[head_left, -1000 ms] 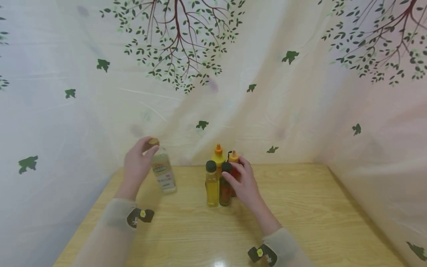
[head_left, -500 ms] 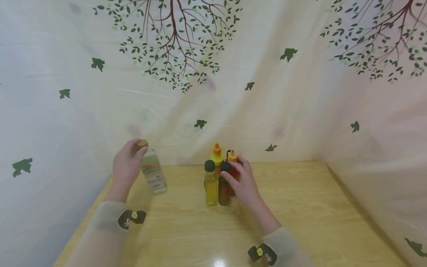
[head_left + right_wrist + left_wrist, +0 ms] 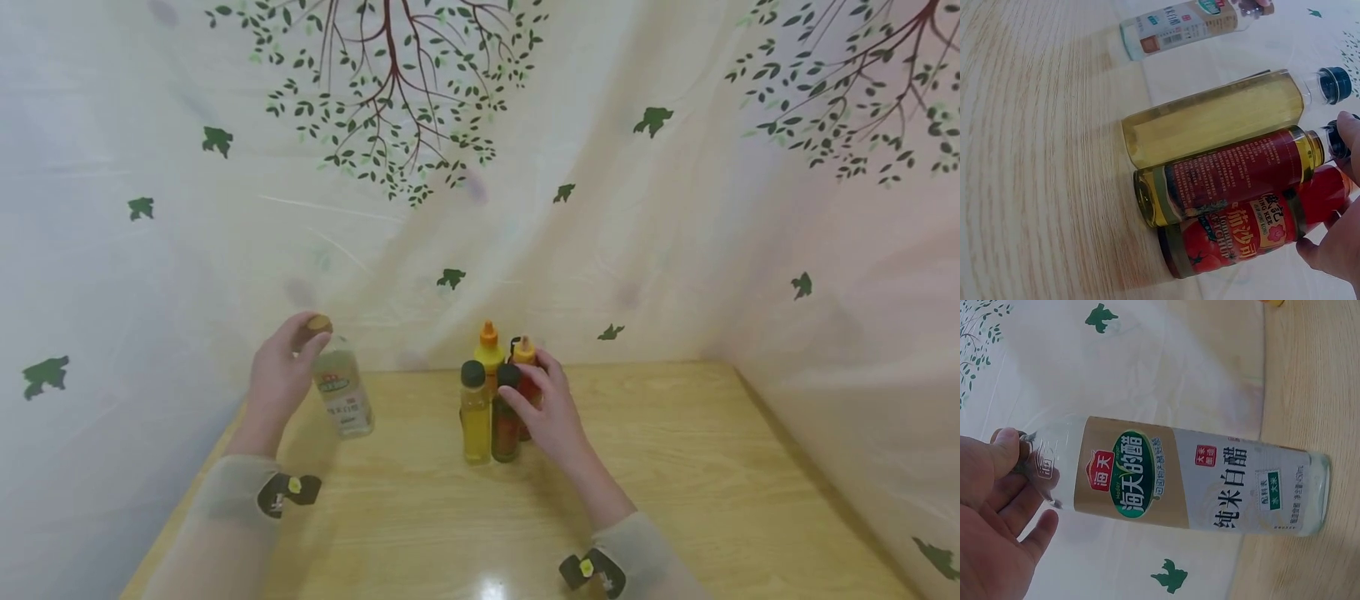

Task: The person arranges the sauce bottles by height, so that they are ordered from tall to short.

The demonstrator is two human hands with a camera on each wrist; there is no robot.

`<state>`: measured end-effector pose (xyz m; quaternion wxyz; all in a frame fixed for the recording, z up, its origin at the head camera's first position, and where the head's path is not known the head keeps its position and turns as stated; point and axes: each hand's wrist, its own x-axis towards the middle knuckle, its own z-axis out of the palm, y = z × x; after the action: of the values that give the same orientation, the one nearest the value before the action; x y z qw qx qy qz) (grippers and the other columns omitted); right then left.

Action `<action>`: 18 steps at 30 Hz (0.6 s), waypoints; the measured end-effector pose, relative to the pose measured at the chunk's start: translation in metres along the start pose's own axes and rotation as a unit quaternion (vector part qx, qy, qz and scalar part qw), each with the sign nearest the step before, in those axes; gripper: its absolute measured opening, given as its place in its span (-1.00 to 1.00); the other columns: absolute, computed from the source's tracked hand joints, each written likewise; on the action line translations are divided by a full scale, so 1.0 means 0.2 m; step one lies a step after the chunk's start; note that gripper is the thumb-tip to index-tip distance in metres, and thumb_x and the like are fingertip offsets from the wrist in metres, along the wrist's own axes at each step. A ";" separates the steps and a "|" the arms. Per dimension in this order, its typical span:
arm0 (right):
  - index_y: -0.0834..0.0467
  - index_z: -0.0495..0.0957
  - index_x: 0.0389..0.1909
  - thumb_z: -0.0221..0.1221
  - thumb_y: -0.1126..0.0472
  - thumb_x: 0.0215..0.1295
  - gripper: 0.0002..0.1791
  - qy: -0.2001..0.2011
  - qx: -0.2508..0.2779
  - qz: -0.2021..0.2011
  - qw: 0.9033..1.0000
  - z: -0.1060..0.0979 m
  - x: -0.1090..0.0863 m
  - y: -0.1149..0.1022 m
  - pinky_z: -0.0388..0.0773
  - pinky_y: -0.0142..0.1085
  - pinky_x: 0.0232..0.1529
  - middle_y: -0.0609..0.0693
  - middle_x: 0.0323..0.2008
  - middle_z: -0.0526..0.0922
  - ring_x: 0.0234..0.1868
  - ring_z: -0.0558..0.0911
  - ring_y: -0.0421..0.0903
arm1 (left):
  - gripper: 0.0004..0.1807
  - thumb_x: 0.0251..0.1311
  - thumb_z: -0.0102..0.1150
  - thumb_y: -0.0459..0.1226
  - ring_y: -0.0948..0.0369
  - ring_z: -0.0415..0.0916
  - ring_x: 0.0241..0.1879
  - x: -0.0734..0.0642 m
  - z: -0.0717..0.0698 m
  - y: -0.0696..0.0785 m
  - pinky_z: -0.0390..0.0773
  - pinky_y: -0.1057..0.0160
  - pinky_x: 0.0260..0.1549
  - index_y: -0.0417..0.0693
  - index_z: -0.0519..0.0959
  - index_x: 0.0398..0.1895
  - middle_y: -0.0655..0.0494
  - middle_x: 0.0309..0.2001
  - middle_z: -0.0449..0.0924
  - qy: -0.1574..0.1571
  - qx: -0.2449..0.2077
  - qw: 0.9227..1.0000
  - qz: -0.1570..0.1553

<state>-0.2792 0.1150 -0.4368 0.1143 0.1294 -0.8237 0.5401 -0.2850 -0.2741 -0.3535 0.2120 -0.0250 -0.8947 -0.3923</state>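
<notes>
My left hand (image 3: 281, 367) holds a clear glass white vinegar bottle (image 3: 345, 404) by its capped neck, at the left of the table. In the left wrist view, thumb and fingers wrap the neck and the printed label faces the camera. My right hand (image 3: 553, 412) pinches the black cap of a red-labelled oil bottle (image 3: 1235, 172), which stands in a group at the table's middle. A red tomato ketchup bottle (image 3: 1235, 234) is right beside it, partly behind my fingers. On its other side stands a pale yellow oil bottle (image 3: 476, 425) with a dark cap.
A yellow squeeze bottle (image 3: 490, 356) with an orange nozzle stands behind the oil bottles. The wooden table (image 3: 420, 525) meets a pale curtain (image 3: 405, 275) printed with leaves and branches at its back and sides.
The left hand has moved left with the vinegar bottle, away from the group, mostly in the first half second. The right hand stays at the black cap.
</notes>
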 end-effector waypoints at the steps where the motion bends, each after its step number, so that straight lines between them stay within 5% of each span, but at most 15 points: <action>1: 0.20 0.66 0.34 0.42 0.04 0.52 -0.49 0.000 0.000 0.001 1.000 0.00 0.00 0.00 0.18 0.20 0.64 0.15 0.68 0.18 0.69 0.19 0.23 | -0.47 0.72 0.11 -0.12 -0.33 0.53 0.33 0.01 0.00 0.00 0.36 -0.52 0.35 -0.15 0.42 0.58 -0.29 0.33 0.65 -0.006 0.000 1.000 0.003; 11: 0.23 0.67 0.32 0.45 0.07 0.49 -0.49 0.011 -0.005 -0.015 1.000 0.02 0.00 -0.01 0.22 0.26 0.61 0.21 0.68 0.20 0.67 0.22 0.30 | -0.49 0.75 0.05 -0.10 -0.35 0.44 0.45 0.00 -0.07 -0.06 0.27 -0.57 0.40 -0.17 0.42 0.56 -0.30 0.37 0.62 -0.028 -0.007 0.999 0.019; 18: 0.19 0.65 0.36 0.42 -0.04 0.52 -0.45 0.008 -0.003 -0.004 1.000 0.00 0.00 0.01 0.20 0.24 0.62 0.12 0.68 0.19 0.68 0.21 0.22 | -0.46 0.76 0.02 -0.06 -0.35 0.37 0.50 0.02 -0.05 -0.06 0.17 -0.60 0.43 -0.14 0.39 0.60 -0.27 0.40 0.60 -0.040 -0.007 0.999 0.017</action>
<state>-0.2799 0.1158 -0.4393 0.1236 0.1284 -0.8236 0.5384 -0.2871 -0.2897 -0.3546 0.1822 -0.0579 -0.8994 -0.3931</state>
